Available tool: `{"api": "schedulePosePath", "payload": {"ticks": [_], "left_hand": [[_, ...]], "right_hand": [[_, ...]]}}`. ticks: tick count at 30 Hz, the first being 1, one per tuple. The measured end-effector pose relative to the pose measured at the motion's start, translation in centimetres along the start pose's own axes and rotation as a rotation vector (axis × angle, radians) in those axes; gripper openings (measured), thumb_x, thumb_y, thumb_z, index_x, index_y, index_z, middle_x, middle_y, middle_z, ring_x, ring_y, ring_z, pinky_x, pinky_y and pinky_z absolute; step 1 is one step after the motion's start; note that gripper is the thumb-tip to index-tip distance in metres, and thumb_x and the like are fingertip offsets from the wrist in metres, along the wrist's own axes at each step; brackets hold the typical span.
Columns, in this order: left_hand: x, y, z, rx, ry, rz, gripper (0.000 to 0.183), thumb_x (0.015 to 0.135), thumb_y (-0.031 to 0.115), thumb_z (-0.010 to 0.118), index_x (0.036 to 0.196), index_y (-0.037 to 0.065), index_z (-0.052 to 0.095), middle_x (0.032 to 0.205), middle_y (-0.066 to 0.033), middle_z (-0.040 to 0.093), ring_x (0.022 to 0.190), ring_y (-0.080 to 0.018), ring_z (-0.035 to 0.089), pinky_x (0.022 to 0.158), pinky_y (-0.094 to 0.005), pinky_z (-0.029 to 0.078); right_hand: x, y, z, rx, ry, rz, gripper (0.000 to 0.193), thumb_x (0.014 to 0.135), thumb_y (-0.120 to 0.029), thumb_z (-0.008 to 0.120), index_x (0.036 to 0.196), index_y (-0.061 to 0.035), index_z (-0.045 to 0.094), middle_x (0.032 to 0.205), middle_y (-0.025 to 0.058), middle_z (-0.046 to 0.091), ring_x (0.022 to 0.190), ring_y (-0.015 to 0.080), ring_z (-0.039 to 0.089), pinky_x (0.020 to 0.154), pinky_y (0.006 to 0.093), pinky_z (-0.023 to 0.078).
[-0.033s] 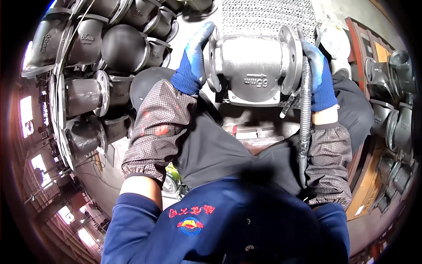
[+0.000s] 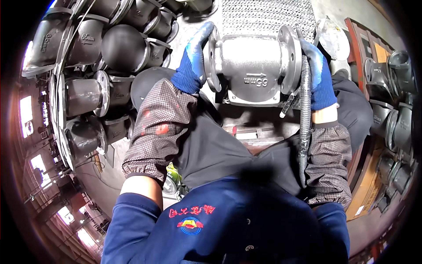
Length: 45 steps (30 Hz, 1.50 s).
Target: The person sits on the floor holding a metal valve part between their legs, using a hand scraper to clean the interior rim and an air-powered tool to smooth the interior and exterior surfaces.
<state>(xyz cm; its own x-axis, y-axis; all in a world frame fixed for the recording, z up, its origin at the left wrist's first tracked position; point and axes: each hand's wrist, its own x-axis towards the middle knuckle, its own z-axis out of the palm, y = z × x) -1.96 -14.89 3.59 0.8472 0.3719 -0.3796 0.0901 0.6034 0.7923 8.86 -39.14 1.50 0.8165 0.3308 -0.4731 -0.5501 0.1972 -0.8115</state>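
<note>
A grey cast-iron valve body (image 2: pixel 250 57) lies crosswise between my hands, with a raised arrow on its side and a round flange at each end. My left hand (image 2: pixel 198 50), in a blue and white work glove, is closed around the left flange (image 2: pixel 212 59). At the right flange (image 2: pixel 291 59), my gloved right hand (image 2: pixel 314 61) is closed on the outer side; its fingertips are mostly hidden. A grey corrugated hose (image 2: pixel 304 119) runs down along the inner side of my right wrist. Below the right flange, a short black piece with a pale tip (image 2: pixel 285 107) sticks out.
Beyond the valve body is a textured metal surface (image 2: pixel 268 15). Several dark flanged castings (image 2: pixel 83 94) are stacked at the left, and more castings (image 2: pixel 387 114) stand at the right. A pale plastic-wrapped thing (image 2: pixel 332 37) is near the red metal frame (image 2: pixel 355 42).
</note>
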Motion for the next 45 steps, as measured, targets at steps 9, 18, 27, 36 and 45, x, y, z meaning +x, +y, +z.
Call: {"api": "schedulePosePath", "payload": {"ticks": [9,18,27,36,45], "left_hand": [[0.8,-0.9,0.3,0.043,-0.033,0.063,0.047,0.089,0.038,0.056,0.114,-0.002,0.051,0.097,-0.0158,0.062,0.079,-0.0224,0.064,0.067,-0.0331,0.055],[1.2,-2.3,-0.4,-0.084,-0.046,-0.036,0.054,0.09,0.038,0.052,0.123,-0.004,0.048,0.11,-0.0197,0.061,0.092,-0.027,0.065,0.08,-0.0368,0.055],[2.5,-3.7,-1.3,-0.027,0.112,-0.002,0.048,0.089,0.04,0.054,0.113,-0.002,0.054,0.096,-0.0144,0.064,0.081,-0.023,0.065,0.073,-0.0329,0.055],[2.5,-4.1,-1.8,-0.043,0.089,-0.035,0.058,0.085,0.047,0.053,0.121,0.002,0.05,0.107,-0.0152,0.054,0.096,-0.0267,0.051,0.08,-0.0408,0.044],[1.1,-3.6,-0.7,-0.081,0.144,-0.059,0.046,0.089,0.037,0.055,0.115,-0.001,0.054,0.101,-0.0136,0.061,0.087,-0.0231,0.061,0.081,-0.0359,0.051]], "right_hand": [[-1.2,-2.0,0.5,-0.445,0.103,-0.267,0.035,0.089,-0.019,0.052,0.113,0.0056,0.058,0.096,0.0104,0.066,0.08,0.0121,0.057,0.075,0.0242,0.046],[-16.4,-1.9,8.1,-0.373,-0.29,0.074,0.035,0.092,-0.013,0.05,0.12,0.0077,0.05,0.084,0.0109,0.067,0.053,0.0075,0.054,0.05,0.0197,0.044],[-16.3,2.5,11.5,-0.107,-0.25,0.258,0.033,0.091,-0.015,0.05,0.115,0.0072,0.052,0.084,0.0154,0.068,0.05,0.0083,0.054,0.046,0.0195,0.043],[-17.2,3.4,13.2,0.012,-0.148,0.276,0.02,0.091,-0.018,0.05,0.097,0.0001,0.057,0.083,0.0131,0.068,0.053,0.0074,0.053,0.044,0.0182,0.038],[-17.3,3.8,13.3,0.145,-0.139,0.278,0.016,0.091,-0.015,0.05,0.094,-0.0004,0.057,0.08,0.0143,0.068,0.048,0.0064,0.049,0.041,0.018,0.037]]}}
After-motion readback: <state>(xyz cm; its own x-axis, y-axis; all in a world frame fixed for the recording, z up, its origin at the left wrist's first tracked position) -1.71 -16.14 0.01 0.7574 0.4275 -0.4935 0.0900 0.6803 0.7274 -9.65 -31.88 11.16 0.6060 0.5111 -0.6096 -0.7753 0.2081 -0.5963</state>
